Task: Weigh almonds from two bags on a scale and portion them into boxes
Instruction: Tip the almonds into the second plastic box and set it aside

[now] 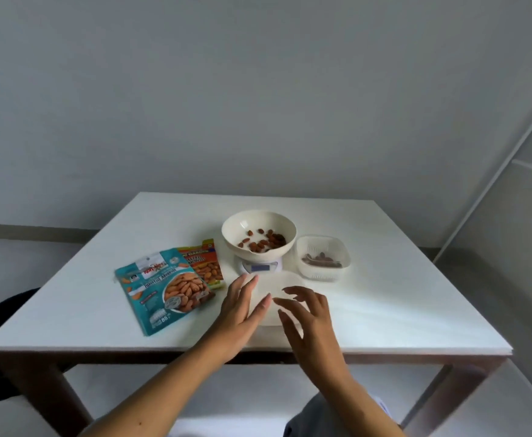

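A cream bowl [239,223] with several almonds [263,242] sits on a small white scale [260,265] at mid table. Right of it stands a clear white box [337,247] holding a few almonds. A second white round box or lid [285,280] lies in front of the scale, partly hidden by my hands. My left hand [242,310] hovers at its left edge with fingers spread. My right hand [305,313] hovers over its right side, fingers apart and curled. A teal almond bag [163,288] and an orange almond bag [206,263] lie flat to the left.
The white table [400,304] has dark wooden legs and stands against a grey wall. A dark seat shows at the far left edge. My knee in grey cloth shows under the table's front edge.
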Action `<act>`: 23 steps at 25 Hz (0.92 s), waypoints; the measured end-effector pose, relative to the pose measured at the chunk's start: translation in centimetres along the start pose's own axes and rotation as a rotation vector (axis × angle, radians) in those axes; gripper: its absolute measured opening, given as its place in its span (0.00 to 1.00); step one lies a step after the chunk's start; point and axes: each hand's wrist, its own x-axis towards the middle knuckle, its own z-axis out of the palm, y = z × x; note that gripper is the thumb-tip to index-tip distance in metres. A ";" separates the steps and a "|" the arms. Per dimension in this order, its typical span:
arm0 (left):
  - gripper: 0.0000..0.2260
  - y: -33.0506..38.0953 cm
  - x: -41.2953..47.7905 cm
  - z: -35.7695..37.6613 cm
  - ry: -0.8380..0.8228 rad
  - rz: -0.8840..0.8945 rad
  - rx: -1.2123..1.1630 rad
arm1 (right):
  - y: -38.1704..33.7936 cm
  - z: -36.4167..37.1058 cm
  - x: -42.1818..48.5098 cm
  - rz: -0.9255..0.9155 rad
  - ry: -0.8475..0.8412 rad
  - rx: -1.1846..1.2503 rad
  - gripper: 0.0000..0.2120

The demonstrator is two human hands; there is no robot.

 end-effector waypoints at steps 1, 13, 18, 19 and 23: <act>0.37 0.3 0.1 -0.7 0.000 -0.023 0.125 | -0.1 0.2 0.4 0.049 0.061 0.076 0.13; 0.57 1.7 3.5 -2.6 -0.240 0.096 0.842 | 2.4 0.6 2.7 0.647 -0.122 0.300 0.15; 0.52 2.3 3.3 -1.7 -0.139 0.189 0.800 | 3.0 -0.1 2.8 0.577 -0.194 0.314 0.15; 0.52 2.2 3.2 -1.5 -0.111 0.201 0.788 | 3.0 -0.1 2.8 0.577 -0.193 0.320 0.15; 0.50 1.4 2.8 -1.2 -0.031 0.231 0.712 | 3.2 0.2 2.6 0.560 -0.196 0.352 0.16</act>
